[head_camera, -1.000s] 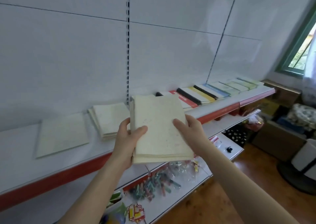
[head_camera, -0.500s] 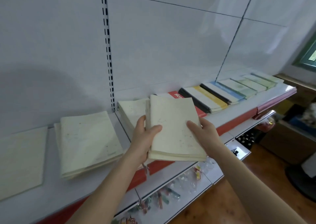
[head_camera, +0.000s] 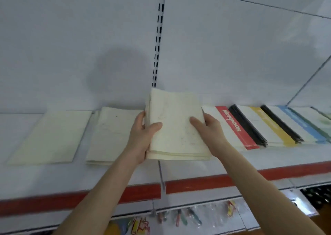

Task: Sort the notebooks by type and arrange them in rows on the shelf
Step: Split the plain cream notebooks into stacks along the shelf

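Both hands are on a stack of cream notebooks (head_camera: 177, 127), held over the white shelf (head_camera: 197, 170) with its far end tipped up a little; whether its underside touches the shelf I cannot tell. The left hand (head_camera: 141, 136) grips the stack's left edge, thumb (head_camera: 155, 126) flat on the top cover and fingers curled round the side; the right hand (head_camera: 209, 127) grips the right edge the same way, thumb (head_camera: 195, 121) on the cover and fingers tucked beneath.

Just outside the left fingers lies a second cream stack (head_camera: 111, 136), flat on the shelf; beyond that, farther from the fingers, a single cream notebook (head_camera: 52, 136) lies flat.

Just outside the right fingers a red notebook (head_camera: 234, 127) lies on a white one; past it, running away from that hand, overlap a black-edged notebook (head_camera: 247, 125), a yellow-striped notebook (head_camera: 274, 127) and a blue-striped notebook (head_camera: 300, 123), each partly covering its neighbour.

Straight beyond the fingertips, behind the held stack, a slotted rail (head_camera: 158, 37) runs up the white back panel. Below the wrists, under the shelf's red front strip, a lower shelf (head_camera: 223, 222) holds packets of pens (head_camera: 179, 216).
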`<state>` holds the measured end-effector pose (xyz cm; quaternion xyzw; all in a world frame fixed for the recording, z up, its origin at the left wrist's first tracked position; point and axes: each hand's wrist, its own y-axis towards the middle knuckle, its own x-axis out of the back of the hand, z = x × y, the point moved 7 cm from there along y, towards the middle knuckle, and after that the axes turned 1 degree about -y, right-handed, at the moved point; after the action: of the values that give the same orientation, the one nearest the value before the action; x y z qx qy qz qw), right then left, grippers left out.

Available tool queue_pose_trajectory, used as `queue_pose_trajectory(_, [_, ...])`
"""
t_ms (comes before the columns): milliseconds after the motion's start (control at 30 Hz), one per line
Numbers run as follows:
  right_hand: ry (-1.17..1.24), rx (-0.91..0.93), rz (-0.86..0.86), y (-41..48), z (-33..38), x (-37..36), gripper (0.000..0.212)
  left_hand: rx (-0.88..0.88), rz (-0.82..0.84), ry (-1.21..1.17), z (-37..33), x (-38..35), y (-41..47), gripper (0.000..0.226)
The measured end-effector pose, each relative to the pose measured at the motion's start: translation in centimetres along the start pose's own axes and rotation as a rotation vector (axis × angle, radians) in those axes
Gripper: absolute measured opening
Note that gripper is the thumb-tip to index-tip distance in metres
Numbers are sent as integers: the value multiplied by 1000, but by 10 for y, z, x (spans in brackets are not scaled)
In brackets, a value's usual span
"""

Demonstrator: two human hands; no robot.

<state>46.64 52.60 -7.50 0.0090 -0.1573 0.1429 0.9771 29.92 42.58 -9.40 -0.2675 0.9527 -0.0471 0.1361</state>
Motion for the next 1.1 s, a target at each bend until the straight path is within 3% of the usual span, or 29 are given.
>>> queue_pose_trajectory(167, [55, 61, 198, 1, 31, -95, 17, -65, -188, -25, -26, 88, -19, 41])
queue_pose_trajectory(333, [50, 121, 324, -20, 65, -196, 17, -114, -333, -45, -48, 188, -40, 53])
queue_pose_trajectory(500, [80, 100, 375, -49, 81, -307, 23, -104, -339, -24, -64, 300, -46, 42])
queue_pose_trajectory(667, [113, -36, 379, -74, 74, -391, 29, -43, -312, 76, -66, 387, -38, 64])
queue_pose_trajectory(1100, [19, -151, 298, -73, 53, -428, 27, -44, -233, 165, -40, 422, 1, 49])
